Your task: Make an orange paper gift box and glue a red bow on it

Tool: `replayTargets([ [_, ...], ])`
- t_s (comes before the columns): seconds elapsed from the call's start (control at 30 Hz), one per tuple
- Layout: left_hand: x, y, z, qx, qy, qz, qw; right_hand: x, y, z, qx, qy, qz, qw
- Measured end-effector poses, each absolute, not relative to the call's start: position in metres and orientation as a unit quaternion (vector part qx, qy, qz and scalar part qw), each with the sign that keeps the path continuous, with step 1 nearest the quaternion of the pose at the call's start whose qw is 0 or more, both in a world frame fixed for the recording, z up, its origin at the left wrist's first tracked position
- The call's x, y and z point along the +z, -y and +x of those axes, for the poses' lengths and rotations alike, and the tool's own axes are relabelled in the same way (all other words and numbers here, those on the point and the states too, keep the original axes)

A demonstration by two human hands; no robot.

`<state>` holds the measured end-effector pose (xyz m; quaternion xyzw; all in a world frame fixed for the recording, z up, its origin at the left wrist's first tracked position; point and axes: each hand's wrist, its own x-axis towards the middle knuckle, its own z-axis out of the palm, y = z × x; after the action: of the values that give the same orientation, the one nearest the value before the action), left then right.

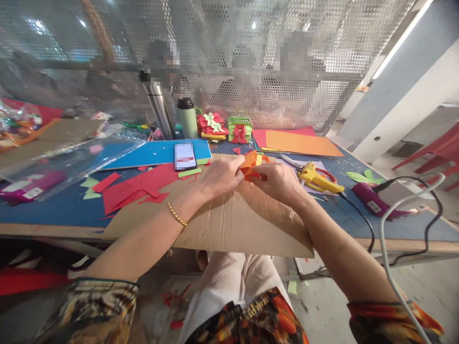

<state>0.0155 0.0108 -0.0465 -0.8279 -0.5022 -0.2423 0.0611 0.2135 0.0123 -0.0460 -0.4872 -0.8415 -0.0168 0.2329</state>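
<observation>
Between my two hands is a folded orange paper piece [250,162], with a bit of yellow showing behind it. My left hand [225,174] pinches its left side, fingers closed. On the right side, my right hand [279,181] grips the same piece between thumb and fingers. Both hands are over a brown cardboard sheet [229,224] on the table. Just right of my right hand lie a yellow glue gun [315,179] and a pair of scissors [292,162]. The inner folds of the orange paper are hidden by my fingers.
Red paper [125,191] and a phone [184,156] lie left. Behind stand a steel flask [161,110], a green bottle [187,119] and red-green paper crafts [239,131]. Orange sheets [301,143] lie back right. Cables run past a purple box [376,200]. A perforated metal screen [222,57] rises behind.
</observation>
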Motion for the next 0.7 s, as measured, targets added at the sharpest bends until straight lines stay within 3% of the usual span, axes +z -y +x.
replayTargets([
  [0.17,-0.0416,-0.0096,0.0159,-0.252,0.486,-0.836,0.031,-0.0393,-0.0134,0.2149,0.048,0.832,-0.511,0.212],
  [0.7,-0.0497,-0.0134,0.0204,-0.353,0.502,-0.789,-0.04,-0.0473,-0.0195,0.2136,0.119,0.811,-0.499,0.281],
])
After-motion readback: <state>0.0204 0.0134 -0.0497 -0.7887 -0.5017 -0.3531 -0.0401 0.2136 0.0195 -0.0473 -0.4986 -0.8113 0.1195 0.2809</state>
